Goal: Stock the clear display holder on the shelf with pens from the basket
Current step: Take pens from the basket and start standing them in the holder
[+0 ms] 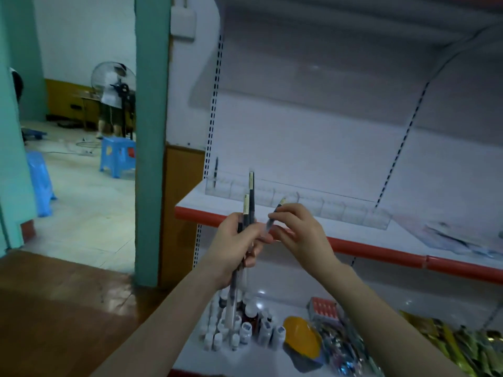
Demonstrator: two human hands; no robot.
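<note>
Several pens (251, 191) stand upright as a bundle in the left hand (234, 248). Its fingers (253, 234) are curled tight around the barrels, and the capped ends rise above the fist. The right hand (304, 235) is just beside it, with fingers (288, 213) pinched on a single pen (278, 206). That pen tilts up and to the right, and its lower end is at the left fingertips.

Both hands hover in front of the red front edge of the shelf (381, 253). The clear display holder (332, 210) sits on that shelf behind the hands, a long row of small compartments running left to right. One dark pen (215, 170) stands upright in its far-left compartment.

On the lower shelf (285, 295) are a cluster of small bottles (245, 330), a yellow round item (302, 336), a red pack (325, 308) and shiny packets (449, 346). A blue stool (117, 156) stands on the pale floor at left.
</note>
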